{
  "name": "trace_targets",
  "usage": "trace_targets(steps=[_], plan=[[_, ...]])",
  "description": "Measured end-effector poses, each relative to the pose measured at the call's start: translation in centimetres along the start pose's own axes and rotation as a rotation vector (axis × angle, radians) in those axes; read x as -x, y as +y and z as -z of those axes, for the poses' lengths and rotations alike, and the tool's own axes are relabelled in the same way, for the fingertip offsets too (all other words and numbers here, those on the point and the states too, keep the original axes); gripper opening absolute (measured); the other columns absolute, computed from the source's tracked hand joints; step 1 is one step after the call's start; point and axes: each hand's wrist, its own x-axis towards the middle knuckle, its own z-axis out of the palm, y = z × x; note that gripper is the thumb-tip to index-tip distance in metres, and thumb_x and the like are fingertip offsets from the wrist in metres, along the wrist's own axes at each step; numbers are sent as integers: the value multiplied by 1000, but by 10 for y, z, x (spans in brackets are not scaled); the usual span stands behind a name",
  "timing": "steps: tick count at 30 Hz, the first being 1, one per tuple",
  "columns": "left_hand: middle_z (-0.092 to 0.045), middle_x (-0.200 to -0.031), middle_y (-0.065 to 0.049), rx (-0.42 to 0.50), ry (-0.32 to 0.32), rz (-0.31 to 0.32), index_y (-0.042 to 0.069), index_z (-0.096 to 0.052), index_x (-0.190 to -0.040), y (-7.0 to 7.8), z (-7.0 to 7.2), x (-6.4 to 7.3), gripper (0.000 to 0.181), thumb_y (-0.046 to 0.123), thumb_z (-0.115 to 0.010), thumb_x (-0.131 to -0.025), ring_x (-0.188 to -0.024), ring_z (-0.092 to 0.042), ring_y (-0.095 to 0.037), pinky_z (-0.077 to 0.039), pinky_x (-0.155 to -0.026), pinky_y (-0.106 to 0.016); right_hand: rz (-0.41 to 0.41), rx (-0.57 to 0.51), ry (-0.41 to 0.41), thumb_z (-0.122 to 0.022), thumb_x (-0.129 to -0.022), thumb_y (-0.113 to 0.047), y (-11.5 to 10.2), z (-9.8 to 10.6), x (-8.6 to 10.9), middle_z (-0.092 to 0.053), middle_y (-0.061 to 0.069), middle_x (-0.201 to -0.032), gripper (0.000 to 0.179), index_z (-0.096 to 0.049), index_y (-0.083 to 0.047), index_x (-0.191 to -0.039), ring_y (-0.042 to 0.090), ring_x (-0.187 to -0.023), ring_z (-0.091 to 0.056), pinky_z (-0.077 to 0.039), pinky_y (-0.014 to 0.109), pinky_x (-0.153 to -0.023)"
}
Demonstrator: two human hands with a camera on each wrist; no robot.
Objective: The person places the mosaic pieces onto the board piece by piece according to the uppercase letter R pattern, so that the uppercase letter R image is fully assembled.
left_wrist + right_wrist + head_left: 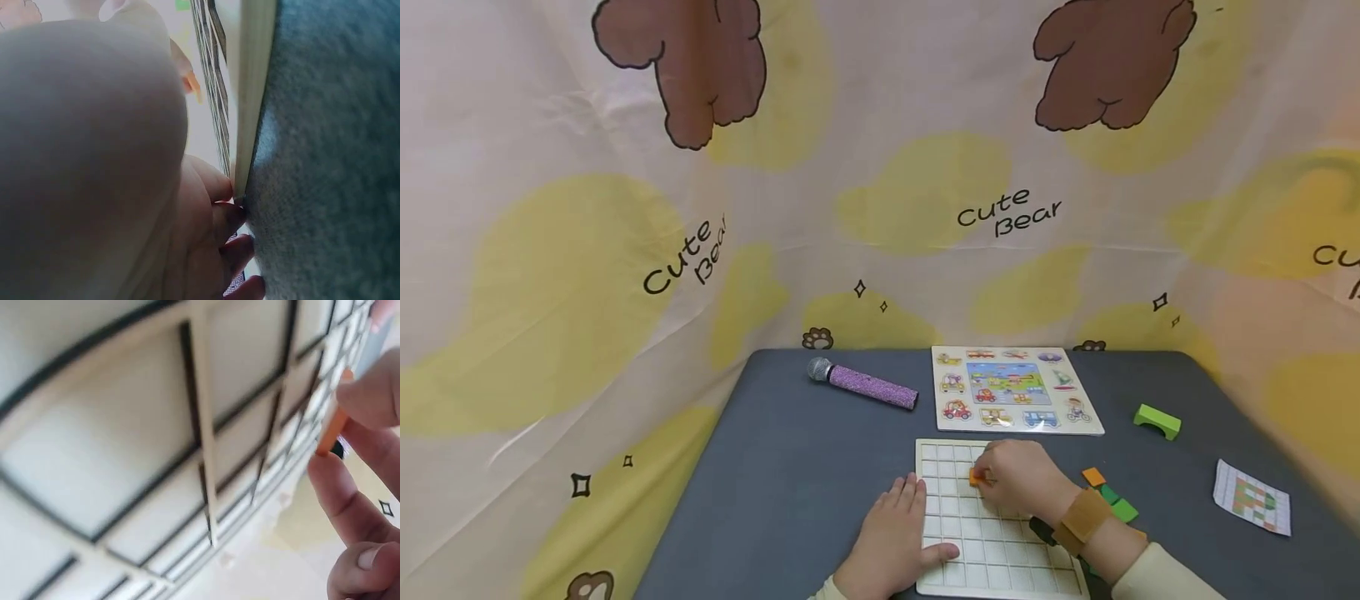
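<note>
A pale wooden board with a raised grid of square cells lies flat at the front of the table. My right hand is over its upper middle, pinching a small orange square tile between thumb and fingers. In the right wrist view the tile stands on edge, tilted, close over the grid. My left hand rests along the board's left edge, fingers extended forward and thumb lying over the lower left cells. Its fingertips meet the board's side edge in the left wrist view.
Right of the board lie an orange tile and green tiles, some hidden behind the right forearm. Farther right are a colored grid card and a green arch block. Behind stand a picture puzzle and a purple microphone.
</note>
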Motion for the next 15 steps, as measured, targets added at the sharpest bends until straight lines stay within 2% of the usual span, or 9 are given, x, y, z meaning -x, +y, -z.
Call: trace_targets(steps=[8, 15], plan=[[-43, -165, -16, -49, -15, 8, 2, -46, -160, 8, 3, -5, 112, 88, -51, -89, -152, -41, -33, -40, -118, -49, -74, -1, 12, -88, -85, -17, 6, -4, -3, -71, -12, -89, 8, -84, -20, -91, 3, -74, -60, -56, 31, -62], [-42, -166, -17, -42, -36, 41, 2, -46, -161, 4, 1, -2, 114, 89, -51, -88, -153, -39, -33, -40, -119, -50, -44, 3, -20, -87, -87, -16, 6, -9, -15, -72, -11, -89, 8, -85, -18, -94, 4, -77, -62, -58, 29, -67]])
